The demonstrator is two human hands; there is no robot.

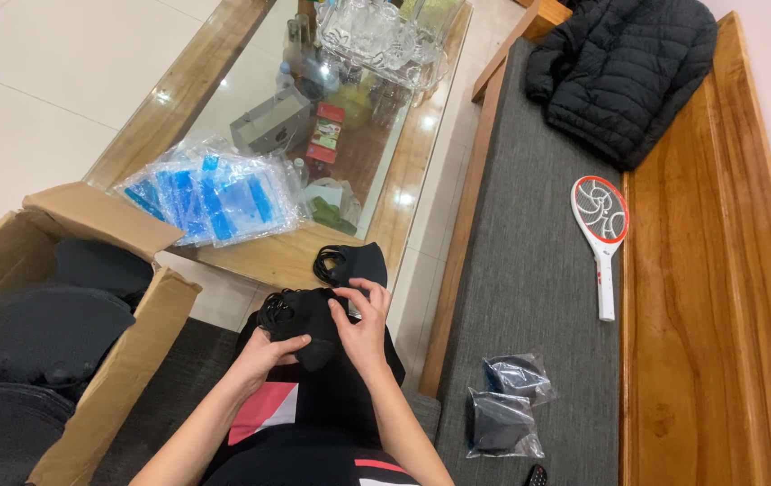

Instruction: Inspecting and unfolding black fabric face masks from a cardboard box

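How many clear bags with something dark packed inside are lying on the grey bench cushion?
2: one packed bag beside the other packed bag, which lies nearer the person, both on the bench cushion. More may lie out of view.

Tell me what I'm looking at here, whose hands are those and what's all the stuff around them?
The camera sits on a person's head and looks down, so these are the person's own hands. The left hand and right hand both hold a stack of black face masks. One more black mask lies on the glass table, beside clear bags with blue print. A cardboard box stands on the left. On the grey bench lie two bagged masks, a racket-shaped bug swatter and a black jacket.
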